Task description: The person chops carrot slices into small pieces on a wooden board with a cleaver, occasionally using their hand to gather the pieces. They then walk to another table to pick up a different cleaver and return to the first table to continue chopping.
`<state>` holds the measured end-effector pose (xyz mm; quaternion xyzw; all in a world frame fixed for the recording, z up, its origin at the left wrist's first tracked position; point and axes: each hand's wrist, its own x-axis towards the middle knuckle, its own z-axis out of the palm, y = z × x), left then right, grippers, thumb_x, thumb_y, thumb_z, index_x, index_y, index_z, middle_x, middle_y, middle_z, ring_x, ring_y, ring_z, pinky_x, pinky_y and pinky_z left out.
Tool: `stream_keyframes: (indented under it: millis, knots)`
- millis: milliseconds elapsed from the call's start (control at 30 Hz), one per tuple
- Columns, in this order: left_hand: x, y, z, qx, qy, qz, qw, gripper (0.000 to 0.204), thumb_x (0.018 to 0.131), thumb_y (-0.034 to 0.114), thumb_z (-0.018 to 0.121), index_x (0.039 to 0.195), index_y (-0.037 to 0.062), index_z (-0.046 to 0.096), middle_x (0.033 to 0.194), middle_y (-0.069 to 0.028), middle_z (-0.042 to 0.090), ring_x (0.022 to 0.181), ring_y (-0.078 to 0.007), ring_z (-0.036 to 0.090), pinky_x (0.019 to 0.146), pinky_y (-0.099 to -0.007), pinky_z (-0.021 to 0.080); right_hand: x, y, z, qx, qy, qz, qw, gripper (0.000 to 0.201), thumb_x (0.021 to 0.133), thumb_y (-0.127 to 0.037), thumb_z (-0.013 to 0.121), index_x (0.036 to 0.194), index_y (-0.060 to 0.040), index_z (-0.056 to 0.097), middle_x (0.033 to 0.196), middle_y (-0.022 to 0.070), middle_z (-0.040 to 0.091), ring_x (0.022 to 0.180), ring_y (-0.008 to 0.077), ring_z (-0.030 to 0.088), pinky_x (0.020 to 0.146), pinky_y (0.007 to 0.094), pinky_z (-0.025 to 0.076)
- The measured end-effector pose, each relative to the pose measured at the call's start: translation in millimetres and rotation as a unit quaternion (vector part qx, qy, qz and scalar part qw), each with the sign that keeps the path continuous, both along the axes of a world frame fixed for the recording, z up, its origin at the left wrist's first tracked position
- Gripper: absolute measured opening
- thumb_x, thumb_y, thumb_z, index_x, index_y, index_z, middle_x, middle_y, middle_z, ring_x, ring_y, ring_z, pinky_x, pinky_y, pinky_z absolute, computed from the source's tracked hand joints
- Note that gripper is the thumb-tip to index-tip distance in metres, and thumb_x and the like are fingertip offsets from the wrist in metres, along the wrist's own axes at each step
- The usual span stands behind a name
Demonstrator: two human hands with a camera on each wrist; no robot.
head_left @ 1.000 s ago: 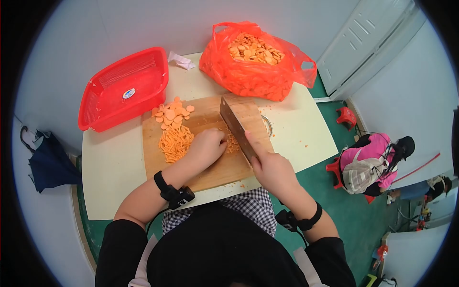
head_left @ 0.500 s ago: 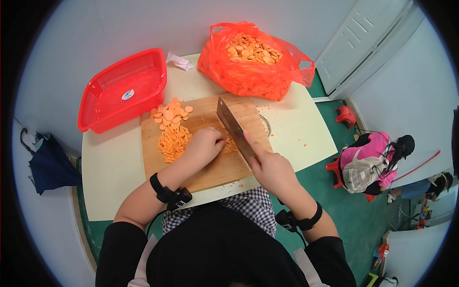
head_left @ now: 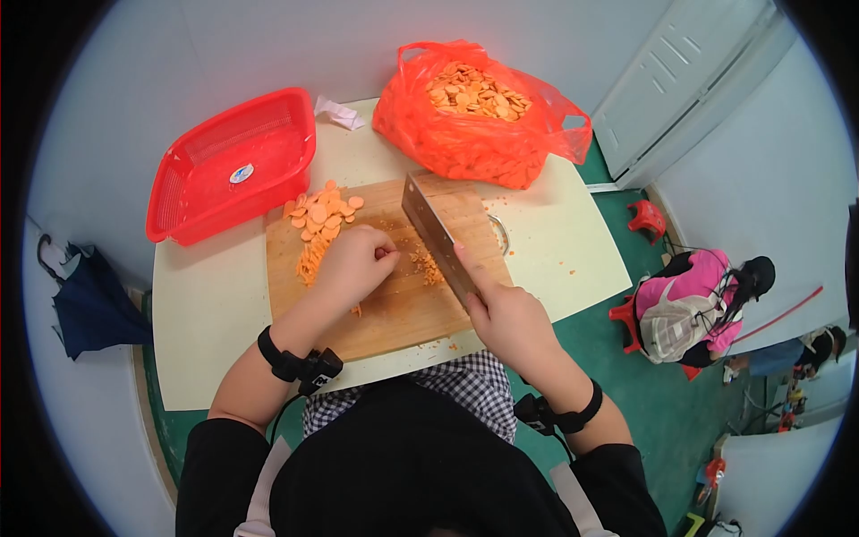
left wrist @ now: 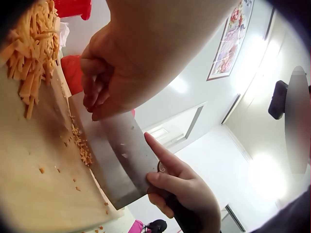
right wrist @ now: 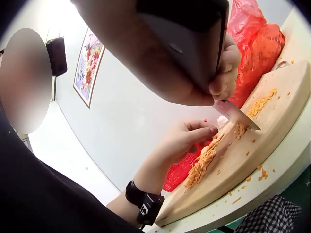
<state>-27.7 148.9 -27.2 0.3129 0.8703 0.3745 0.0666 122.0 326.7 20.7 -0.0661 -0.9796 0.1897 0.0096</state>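
Cleaver point(head_left: 433, 236), gripped in right hand point(head_left: 514, 324), above cutting board point(head_left: 407, 324) beside orange crumbs point(head_left: 428, 266); left hand point(head_left: 353, 261), fingers curled inward, near orange shreds point(head_left: 310, 259); orange slices point(head_left: 320, 212), on board beyond shreds; red basket point(head_left: 210, 170) and red bag point(head_left: 488, 163), far side of surface point(head_left: 210, 345)

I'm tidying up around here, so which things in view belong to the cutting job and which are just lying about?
Part of the job: cleaver, cutting board, orange strips, orange slices, red bag; probably the red basket.

Apparently just lying about: crumpled paper, blue umbrella, unoccupied red stool.
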Motion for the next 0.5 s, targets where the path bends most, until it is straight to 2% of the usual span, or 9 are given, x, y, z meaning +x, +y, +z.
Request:
stream_keyframes:
  millis: [167,233,500]
  knots:
    - [-1.2,-3.6,2.7,0.004,-0.012,0.0,1.0,0.016,0.077,0.013,0.068,0.083,-0.0021,0.068,0.073,-0.0113,0.061,0.066,-0.0186,0.059,0.061,-0.0311,0.047,-4.1,4.0,-13.1,0.009,0.002,0.005,1.0,0.06,0.089,-0.016,0.051,0.146,-0.0224,0.034,0.053,0.0139,0.055,0.048,0.0325,0.058,0.049,0.0435,0.049]
    - [1.8,-4.4,7.4,0.002,-0.034,0.002,0.999,0.016,0.078,0.015,0.066,0.081,-0.0004,0.068,0.077,-0.0132,0.062,0.071,-0.0254,0.062,0.065,-0.0351,0.049,-4.8,4.4,-11.4,0.014,-0.006,0.004,1.0,0.06,0.089,-0.016,0.051,0.146,-0.0223,0.034,0.053,0.0138,0.055,0.048,0.0323,0.058,0.049,0.0434,0.049]
    - [5.5,-10.9,10.1,0.007,-0.034,0.009,0.999,0.018,0.079,0.017,0.066,0.081,-0.0007,0.068,0.076,-0.0132,0.061,0.07,-0.0258,0.061,0.065,-0.0357,0.048,-1.8,0.4,-11.9,0.0,-0.002,0.012,1.0,0.06,0.089,-0.015,0.051,0.146,-0.0221,0.034,0.054,0.0135,0.055,0.048,0.032,0.058,0.049,0.0435,0.049]
